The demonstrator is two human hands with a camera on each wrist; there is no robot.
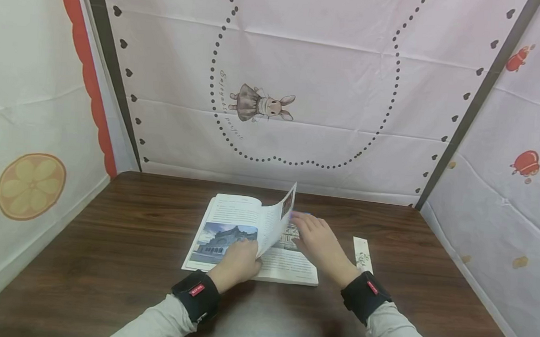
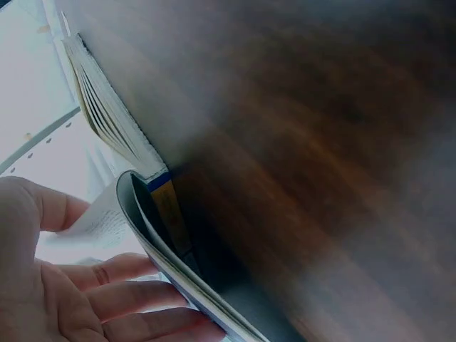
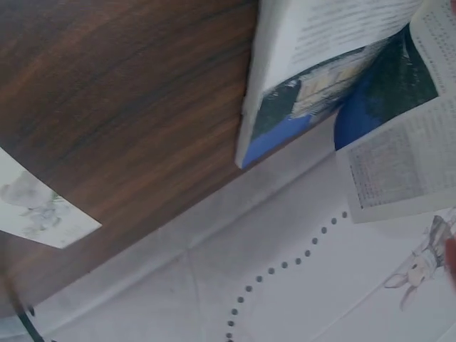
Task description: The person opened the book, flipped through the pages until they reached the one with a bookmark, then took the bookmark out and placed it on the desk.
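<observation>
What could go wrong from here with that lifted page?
The lifted page curves up beside the right hand; a hard push might crease it.
The left hand rests on the book near its spine; if it lets up, pages could flop over.
The printed strip lies right by the right wristband, so it might get brushed.

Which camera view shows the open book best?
The head view: both sides of the book and the lifted page show. The left wrist view shows mainly page edges; the right wrist view, only a part.
</observation>
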